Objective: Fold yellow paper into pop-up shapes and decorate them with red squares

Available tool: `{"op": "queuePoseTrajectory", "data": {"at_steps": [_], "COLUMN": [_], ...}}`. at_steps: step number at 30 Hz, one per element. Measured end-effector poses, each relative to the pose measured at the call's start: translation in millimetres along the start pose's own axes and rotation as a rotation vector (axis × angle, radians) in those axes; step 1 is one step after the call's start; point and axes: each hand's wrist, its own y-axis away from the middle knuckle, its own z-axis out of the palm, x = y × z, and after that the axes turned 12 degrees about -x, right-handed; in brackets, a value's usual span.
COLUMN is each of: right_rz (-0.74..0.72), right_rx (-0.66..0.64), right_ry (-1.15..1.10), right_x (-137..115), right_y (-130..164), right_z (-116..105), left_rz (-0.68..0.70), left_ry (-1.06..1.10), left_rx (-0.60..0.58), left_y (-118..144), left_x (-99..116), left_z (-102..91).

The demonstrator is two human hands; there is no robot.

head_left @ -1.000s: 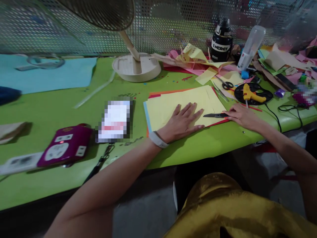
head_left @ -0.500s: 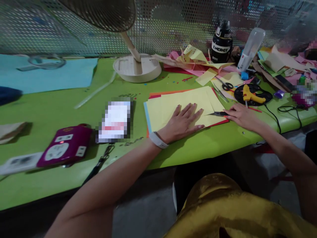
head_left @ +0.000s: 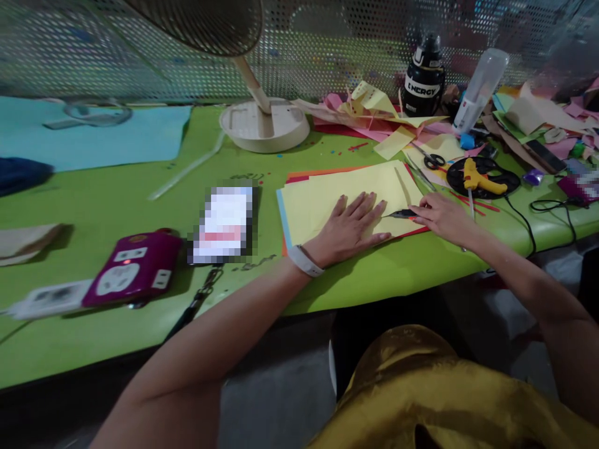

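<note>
A yellow sheet of paper (head_left: pixel 313 199) lies on top of a stack of coloured paper, with blue, orange and red edges showing beneath. My left hand (head_left: pixel 355 221) rests flat on the yellow sheet, fingers spread. At the stack's right side my right hand (head_left: pixel 437 218) grips a thin pointed blade with a black handle (head_left: pixel 403 213). Its tip points left, toward the left hand's fingers, and lies on or just over the yellow paper. The handle's far end is hidden in the fingers, so I cannot tell whether it is a knife or scissors.
Right of the stack are a yellow glue gun (head_left: pixel 482 178) on a black holder and black-handled scissors (head_left: pixel 434 161). Paper scraps (head_left: pixel 374 115), a black bottle (head_left: pixel 423 81) and a fan base (head_left: pixel 264 134) stand behind. A phone (head_left: pixel 224 221) and purple device (head_left: pixel 133 268) lie left.
The blade has moved left over the yellow paper with my right hand. My left hand stays flat on the sheet. The whole view has shifted slightly.
</note>
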Motion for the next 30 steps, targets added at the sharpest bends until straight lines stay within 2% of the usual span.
{"op": "queuePoseTrajectory", "data": {"at_steps": [8,20,25,30], "right_rz": [-0.018,-0.001,0.009,0.04], "right_rx": [-0.023,-0.032,-0.014,-0.011], "right_ry": [-0.034,0.027,0.061,0.043], "right_x": [1,-14,-8,3], "right_y": [13,5,5,0], "right_z": [-5,-6,-7,-5], "left_rz": [0.0,-0.012,-0.04,-0.006], "left_ry": [0.023,0.05,0.1,0.189], "left_rx": [0.007,-0.029,-0.048,-0.048], "left_y": [0,1,-6,-9], "left_x": [0,2,6,10], "left_z": [0.4,-3.2,-6.6,-16.0]}}
